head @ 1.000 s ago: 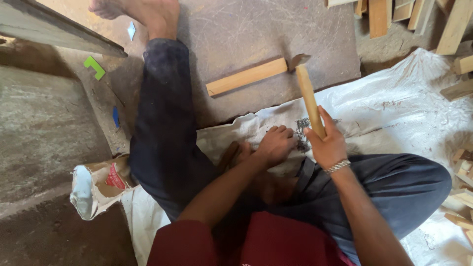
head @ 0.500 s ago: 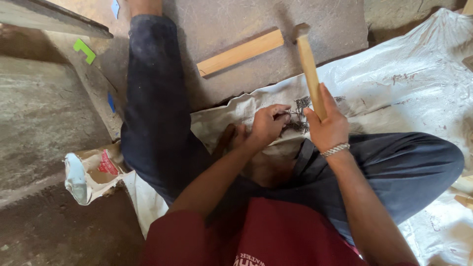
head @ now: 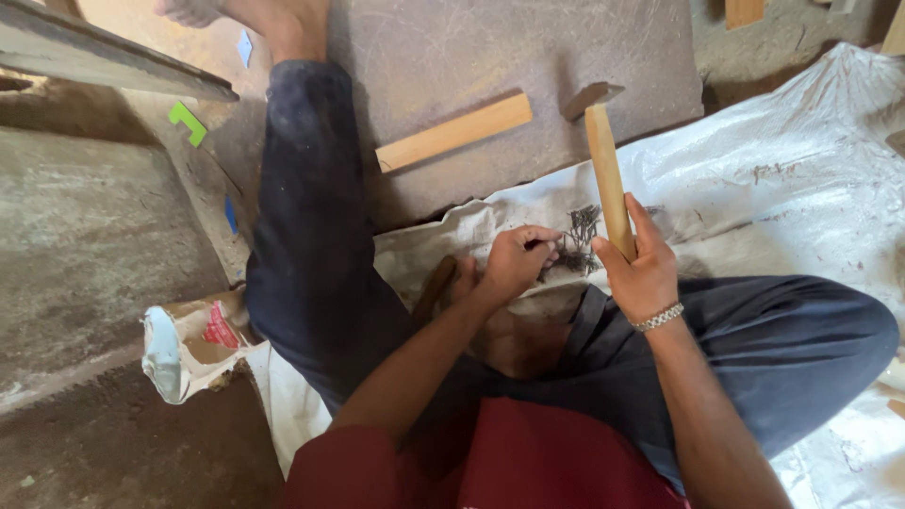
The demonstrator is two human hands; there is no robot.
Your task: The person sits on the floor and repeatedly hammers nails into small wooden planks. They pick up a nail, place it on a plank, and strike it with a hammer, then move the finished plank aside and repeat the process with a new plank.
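- One white woven sheet (head: 792, 170) is spread over the ground on the right; both legs of the seated person rest partly on it.
- One flat grey slab (head: 452, 57) lies ahead, with one leg in dark trousers stretched across its left part.
- One long grey plank (head: 104, 66) is seen at the upper left edge.
- One short pale wooden block (head: 454, 132) lies tilted on the slab, well apart from both hands.
- One torn paper bag (head: 184, 344) lies crumpled at the left, beside the bent knee.
- One hammer (head: 608, 170) with a light wooden handle is held upright-tilted, its dark head over the slab's near edge.
- Right hand (head: 641, 269): fingers are wrapped tightly around the lower handle; a metal bracelet is worn at the wrist.
- Left hand (head: 514, 259): fingers are narrowly pinched, tips touching the nails.
- One small heap of dark nails (head: 577, 243) lies on the sheet between the two hands; the count cannot be told.
- Two small scraps, one green (head: 187, 123) and one blue (head: 231, 215), lie on the floor at the left.
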